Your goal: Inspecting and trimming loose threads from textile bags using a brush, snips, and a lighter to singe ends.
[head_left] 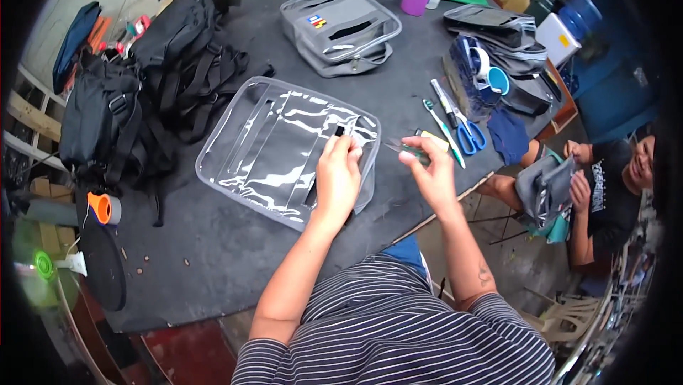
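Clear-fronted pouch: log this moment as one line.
left hand: pinching black tab on clear-fronted pouch | right hand: holding small green tool | blue-handled scissors: lying on black table

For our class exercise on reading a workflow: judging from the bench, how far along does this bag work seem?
Done, apparently: a grey clear-fronted bag sits assembled farther back. In hand: the left hand pinches a small black tab on the clear panel, while the right hand holds a small green-handled tool. Probably left: a pile of black bags waits nearby; blue scissors lie unused.
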The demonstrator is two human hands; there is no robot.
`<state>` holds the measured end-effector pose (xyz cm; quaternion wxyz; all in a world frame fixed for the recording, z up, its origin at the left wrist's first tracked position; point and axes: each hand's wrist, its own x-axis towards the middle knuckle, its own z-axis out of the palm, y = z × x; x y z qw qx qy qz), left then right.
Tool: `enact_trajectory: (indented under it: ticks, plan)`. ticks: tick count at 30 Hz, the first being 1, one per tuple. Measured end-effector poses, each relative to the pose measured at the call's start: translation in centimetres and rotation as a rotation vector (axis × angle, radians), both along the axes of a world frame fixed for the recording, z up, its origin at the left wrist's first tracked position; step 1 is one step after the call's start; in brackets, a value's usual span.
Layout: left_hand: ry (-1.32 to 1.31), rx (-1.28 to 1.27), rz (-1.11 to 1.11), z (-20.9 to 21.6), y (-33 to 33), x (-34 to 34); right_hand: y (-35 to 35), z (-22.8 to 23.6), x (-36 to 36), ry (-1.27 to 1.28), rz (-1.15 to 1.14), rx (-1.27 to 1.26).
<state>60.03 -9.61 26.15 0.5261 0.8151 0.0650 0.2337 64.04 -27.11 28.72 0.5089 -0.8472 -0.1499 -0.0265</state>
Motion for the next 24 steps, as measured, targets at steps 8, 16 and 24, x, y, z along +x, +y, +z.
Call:
enact_trajectory:
  ticks: [8, 16, 24]
  plan:
    - [-0.039, -0.078, 0.066, -1.1, -0.8, -0.1, 2.5, 5.1, 1.0, -0.517, 0.161, -0.671]
    - [-0.147, 0.006, 0.127, -1.7, -1.6, -0.4, 3.8, 6.8, 1.7, -0.565, 0.341, -0.982]
    - [-0.173, 0.029, 0.135, -1.9, -1.5, -0.4, 5.8, 7.6, 1.4, -0.672, 0.445, -1.183]
